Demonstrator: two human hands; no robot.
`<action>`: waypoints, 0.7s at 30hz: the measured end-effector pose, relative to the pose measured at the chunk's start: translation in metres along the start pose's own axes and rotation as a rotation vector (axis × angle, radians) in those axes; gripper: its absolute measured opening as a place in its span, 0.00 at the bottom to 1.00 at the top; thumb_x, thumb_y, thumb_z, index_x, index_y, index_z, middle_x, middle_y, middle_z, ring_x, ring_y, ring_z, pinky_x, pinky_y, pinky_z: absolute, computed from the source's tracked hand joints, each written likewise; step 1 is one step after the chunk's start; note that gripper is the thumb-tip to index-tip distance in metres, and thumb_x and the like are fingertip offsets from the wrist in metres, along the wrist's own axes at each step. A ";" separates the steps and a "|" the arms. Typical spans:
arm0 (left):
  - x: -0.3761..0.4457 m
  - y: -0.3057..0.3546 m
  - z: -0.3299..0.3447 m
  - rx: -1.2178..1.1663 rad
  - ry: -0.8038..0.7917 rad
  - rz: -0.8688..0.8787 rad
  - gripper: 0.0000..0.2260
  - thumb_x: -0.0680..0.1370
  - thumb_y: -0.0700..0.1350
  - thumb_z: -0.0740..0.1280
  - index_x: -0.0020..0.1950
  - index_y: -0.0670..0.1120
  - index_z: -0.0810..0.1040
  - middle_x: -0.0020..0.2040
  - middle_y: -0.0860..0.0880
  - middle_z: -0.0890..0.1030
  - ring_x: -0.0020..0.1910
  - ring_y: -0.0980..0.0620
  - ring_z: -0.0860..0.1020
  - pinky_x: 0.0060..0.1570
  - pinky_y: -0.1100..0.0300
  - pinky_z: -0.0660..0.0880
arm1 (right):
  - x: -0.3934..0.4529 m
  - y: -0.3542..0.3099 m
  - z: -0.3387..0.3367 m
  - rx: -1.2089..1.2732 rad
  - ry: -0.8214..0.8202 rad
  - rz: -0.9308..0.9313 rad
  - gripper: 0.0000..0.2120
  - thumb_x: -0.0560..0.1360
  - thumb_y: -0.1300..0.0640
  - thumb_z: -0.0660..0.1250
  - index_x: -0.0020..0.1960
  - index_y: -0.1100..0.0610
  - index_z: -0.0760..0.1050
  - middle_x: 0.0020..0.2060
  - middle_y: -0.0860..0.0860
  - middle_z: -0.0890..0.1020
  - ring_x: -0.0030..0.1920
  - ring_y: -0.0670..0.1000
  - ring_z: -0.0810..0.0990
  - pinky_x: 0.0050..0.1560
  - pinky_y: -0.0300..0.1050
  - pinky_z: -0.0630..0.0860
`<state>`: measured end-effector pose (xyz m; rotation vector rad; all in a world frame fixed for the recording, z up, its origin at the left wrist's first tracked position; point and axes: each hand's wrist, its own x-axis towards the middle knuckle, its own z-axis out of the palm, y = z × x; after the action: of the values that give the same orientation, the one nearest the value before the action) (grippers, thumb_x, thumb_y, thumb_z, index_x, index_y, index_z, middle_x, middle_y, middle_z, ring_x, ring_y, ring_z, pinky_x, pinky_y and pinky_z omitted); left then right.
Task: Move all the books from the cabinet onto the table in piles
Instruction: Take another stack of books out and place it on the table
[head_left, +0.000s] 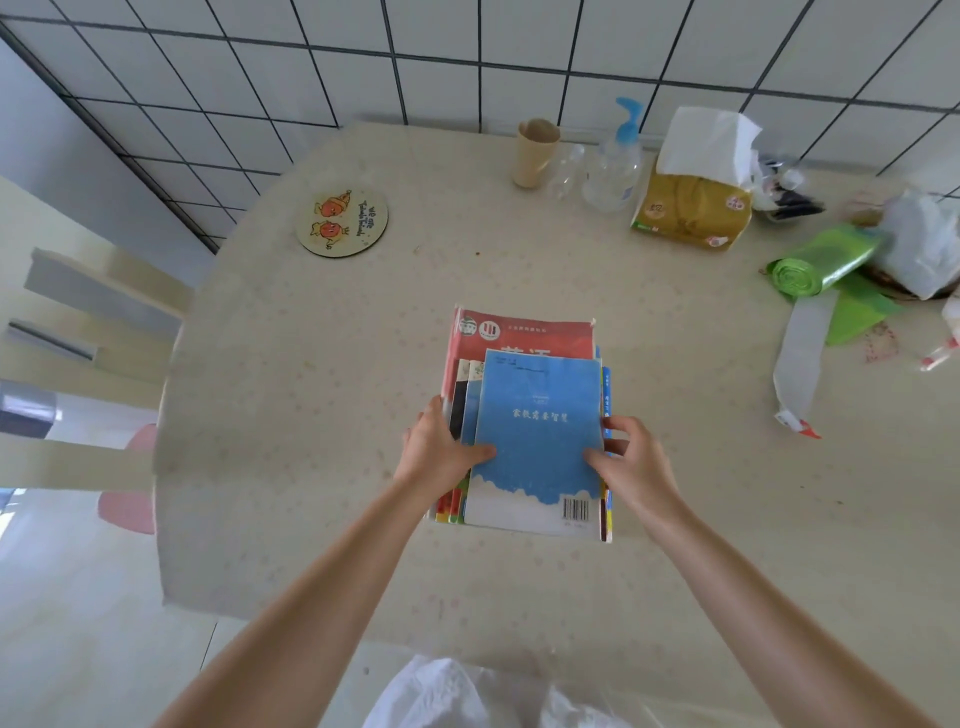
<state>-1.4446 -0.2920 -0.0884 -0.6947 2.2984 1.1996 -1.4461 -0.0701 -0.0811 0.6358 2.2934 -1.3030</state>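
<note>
Book pile (524, 431) sits mid-table (311, 415), right in front of you; long axis runs away from you twd the wall; blue book (537, 441) on top, red one (519, 335) sticking out at the far end. L hand (441, 447) grips the left edge, R hand (631, 460) the right, fingers curled on the sides; both equally near; cabinet not in view.

We seem to be in a home dining corner. The pale worktop (322, 374) stands against a white tiled wall (467, 57), with a chair (88, 332) beside it. It carries a tissue pack (696, 202), pump bottle (615, 161), cup (535, 153) and cartoon coaster (342, 222).
</note>
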 end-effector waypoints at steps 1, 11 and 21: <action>0.000 -0.001 0.003 0.068 -0.001 0.010 0.33 0.64 0.55 0.76 0.64 0.52 0.66 0.59 0.50 0.76 0.59 0.46 0.75 0.55 0.44 0.77 | -0.004 0.001 0.000 -0.018 0.010 -0.018 0.19 0.73 0.61 0.67 0.64 0.53 0.71 0.51 0.51 0.81 0.48 0.51 0.81 0.36 0.38 0.74; -0.011 0.000 0.025 0.179 0.090 0.027 0.39 0.70 0.51 0.75 0.74 0.47 0.57 0.67 0.46 0.70 0.67 0.44 0.65 0.60 0.47 0.68 | -0.020 0.008 0.009 -0.118 0.089 -0.078 0.20 0.73 0.63 0.61 0.65 0.54 0.70 0.42 0.50 0.78 0.47 0.55 0.79 0.45 0.49 0.78; -0.021 -0.003 0.024 -0.017 0.133 0.109 0.33 0.69 0.44 0.76 0.70 0.48 0.64 0.65 0.48 0.66 0.56 0.51 0.71 0.49 0.58 0.71 | -0.027 0.008 0.008 -0.076 -0.039 -0.090 0.30 0.72 0.64 0.64 0.72 0.50 0.64 0.53 0.45 0.77 0.51 0.49 0.75 0.42 0.37 0.69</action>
<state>-1.4226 -0.2686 -0.0902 -0.6818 2.4663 1.2577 -1.4185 -0.0786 -0.0752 0.4835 2.3515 -1.2503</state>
